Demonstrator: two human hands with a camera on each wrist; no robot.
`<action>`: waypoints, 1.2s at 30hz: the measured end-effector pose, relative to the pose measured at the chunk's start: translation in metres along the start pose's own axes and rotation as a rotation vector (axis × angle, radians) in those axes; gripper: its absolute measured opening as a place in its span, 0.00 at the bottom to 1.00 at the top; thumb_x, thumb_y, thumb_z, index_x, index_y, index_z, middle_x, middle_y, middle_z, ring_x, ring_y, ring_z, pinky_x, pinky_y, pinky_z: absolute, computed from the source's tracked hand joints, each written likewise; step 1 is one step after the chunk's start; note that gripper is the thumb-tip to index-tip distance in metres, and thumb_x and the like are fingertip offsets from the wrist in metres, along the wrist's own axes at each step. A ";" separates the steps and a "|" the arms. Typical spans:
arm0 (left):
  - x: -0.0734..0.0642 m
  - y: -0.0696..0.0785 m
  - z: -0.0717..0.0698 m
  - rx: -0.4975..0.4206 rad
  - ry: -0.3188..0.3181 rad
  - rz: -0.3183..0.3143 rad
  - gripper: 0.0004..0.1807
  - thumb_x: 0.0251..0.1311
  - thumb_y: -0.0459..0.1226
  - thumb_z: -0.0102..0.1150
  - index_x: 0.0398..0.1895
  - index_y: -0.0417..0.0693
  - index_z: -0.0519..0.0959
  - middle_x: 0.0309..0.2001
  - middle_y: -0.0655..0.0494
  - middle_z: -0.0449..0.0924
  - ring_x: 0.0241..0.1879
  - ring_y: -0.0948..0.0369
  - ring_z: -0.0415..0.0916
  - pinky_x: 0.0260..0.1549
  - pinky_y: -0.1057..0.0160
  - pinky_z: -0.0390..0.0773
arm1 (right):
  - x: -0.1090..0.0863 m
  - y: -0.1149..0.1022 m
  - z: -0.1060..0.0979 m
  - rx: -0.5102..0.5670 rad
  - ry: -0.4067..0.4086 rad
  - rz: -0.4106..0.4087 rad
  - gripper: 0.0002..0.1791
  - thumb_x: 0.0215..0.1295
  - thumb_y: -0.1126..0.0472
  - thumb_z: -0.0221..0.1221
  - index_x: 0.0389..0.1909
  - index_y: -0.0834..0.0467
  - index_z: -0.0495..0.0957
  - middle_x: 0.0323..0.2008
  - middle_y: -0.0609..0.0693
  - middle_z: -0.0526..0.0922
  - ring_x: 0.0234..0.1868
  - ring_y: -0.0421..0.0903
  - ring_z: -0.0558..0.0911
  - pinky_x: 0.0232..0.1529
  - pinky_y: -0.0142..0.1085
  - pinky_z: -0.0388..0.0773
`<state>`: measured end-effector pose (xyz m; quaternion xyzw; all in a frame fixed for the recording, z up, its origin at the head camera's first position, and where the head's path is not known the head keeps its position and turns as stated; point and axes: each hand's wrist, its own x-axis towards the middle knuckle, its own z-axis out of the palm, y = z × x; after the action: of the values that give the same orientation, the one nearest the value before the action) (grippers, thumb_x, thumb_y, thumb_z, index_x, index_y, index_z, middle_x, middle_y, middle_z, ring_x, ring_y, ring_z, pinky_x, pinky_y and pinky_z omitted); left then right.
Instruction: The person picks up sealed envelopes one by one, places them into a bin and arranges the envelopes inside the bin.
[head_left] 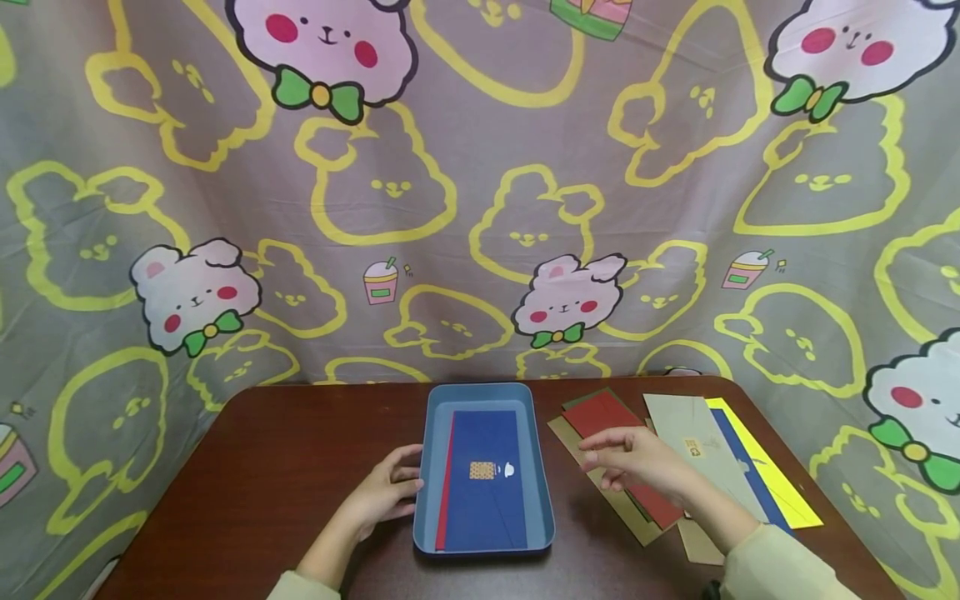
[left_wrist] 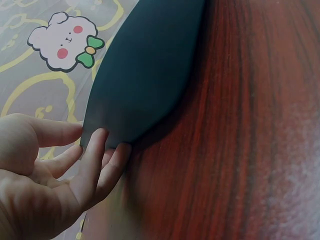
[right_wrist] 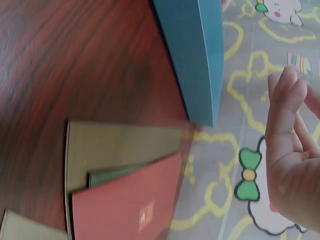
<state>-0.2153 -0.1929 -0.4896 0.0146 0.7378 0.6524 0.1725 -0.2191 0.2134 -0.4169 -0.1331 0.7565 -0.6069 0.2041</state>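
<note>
A blue tray (head_left: 542, 500) sits at the middle of the table, holding a dark blue envelope (head_left: 480, 500) on top of a red envelope (head_left: 444, 508), whose left edge shows. My left hand (head_left: 382, 492) is at the tray's left side; in the left wrist view its fingertips touch the tray's outer wall (left_wrist: 145, 70). To the right of the tray, my right hand (head_left: 637, 458) hovers over a red envelope (head_left: 603, 410), fingers loosely bent and holding nothing. Beneath that envelope lie a dark green one (right_wrist: 112, 175) and a tan one (right_wrist: 115, 142).
Farther right, a grey-beige envelope (head_left: 671, 408), another blue envelope (head_left: 768, 504) and a yellow envelope (head_left: 795, 504) lie fanned out and overlapping. Part of a tan envelope (head_left: 699, 546) shows near my right wrist. A patterned curtain (head_left: 465, 250) hangs behind the brown table (head_left: 300, 450).
</note>
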 end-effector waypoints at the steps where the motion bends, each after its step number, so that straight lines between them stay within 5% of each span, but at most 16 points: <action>1: 0.000 0.000 0.000 0.000 0.001 0.000 0.31 0.71 0.27 0.56 0.75 0.37 0.59 0.59 0.33 0.75 0.49 0.50 0.81 0.41 0.50 0.84 | -0.001 0.000 -0.003 -0.011 0.014 -0.001 0.24 0.72 0.62 0.63 0.59 0.76 0.74 0.42 0.61 0.87 0.28 0.44 0.83 0.30 0.33 0.81; 12: 0.000 -0.002 -0.001 0.005 0.008 -0.001 0.31 0.71 0.27 0.56 0.75 0.38 0.59 0.60 0.32 0.75 0.50 0.49 0.80 0.42 0.48 0.84 | -0.015 0.006 -0.042 -0.099 0.132 0.029 0.24 0.75 0.59 0.60 0.61 0.73 0.74 0.43 0.51 0.88 0.34 0.46 0.84 0.36 0.36 0.83; 20: 0.001 -0.004 -0.001 0.004 0.014 -0.003 0.32 0.71 0.27 0.57 0.75 0.38 0.60 0.59 0.33 0.75 0.49 0.49 0.81 0.42 0.48 0.84 | -0.031 0.020 -0.064 -0.200 0.286 0.123 0.24 0.72 0.56 0.63 0.61 0.69 0.77 0.44 0.54 0.87 0.38 0.51 0.83 0.40 0.41 0.81; 36: 0.002 -0.005 -0.001 -0.001 0.010 0.001 0.31 0.71 0.28 0.56 0.75 0.39 0.60 0.60 0.33 0.75 0.50 0.49 0.81 0.42 0.48 0.84 | -0.059 0.051 -0.095 -0.342 0.359 0.182 0.27 0.72 0.58 0.63 0.62 0.75 0.73 0.44 0.59 0.87 0.37 0.50 0.83 0.36 0.41 0.81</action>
<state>-0.2169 -0.1944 -0.4947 0.0118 0.7384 0.6529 0.1685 -0.2094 0.3334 -0.4406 0.0128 0.8810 -0.4634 0.0949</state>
